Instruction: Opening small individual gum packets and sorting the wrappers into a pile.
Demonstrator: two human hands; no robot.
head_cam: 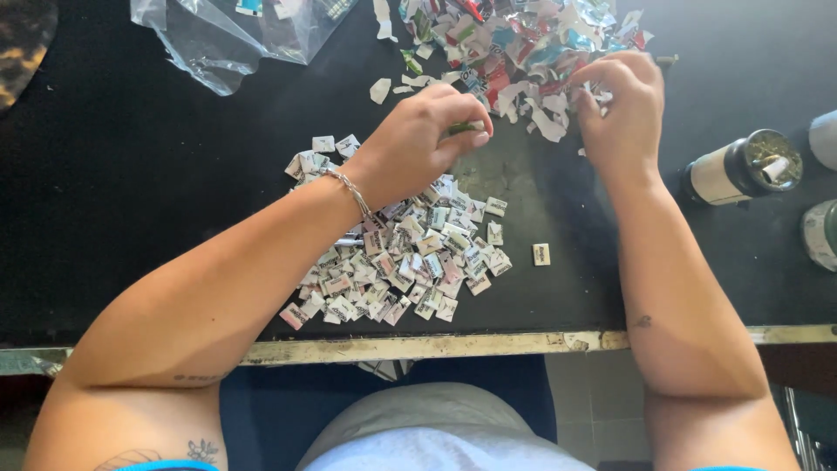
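Observation:
My left hand point(418, 139) is pinched shut on a small green scrap point(462, 127), held over the dark tabletop point(122, 174). A thin bracelet point(351, 190) circles that wrist. Under my left forearm lies a heap of small folded paper pieces point(410, 253), mostly white and grey. My right hand point(621, 105) reaches into a heap of torn coloured wrapper scraps point(514, 44) at the far edge, its fingers curled among them; whether it grips a scrap is hidden.
A crumpled clear plastic bag point(235, 35) lies at the far left. A dark jar with a white band point(741, 166) lies on its side at the right, with two more containers point(821, 231) at the frame's edge. A single folded piece point(540, 254) sits apart. The table's worn front edge point(418, 347) runs below.

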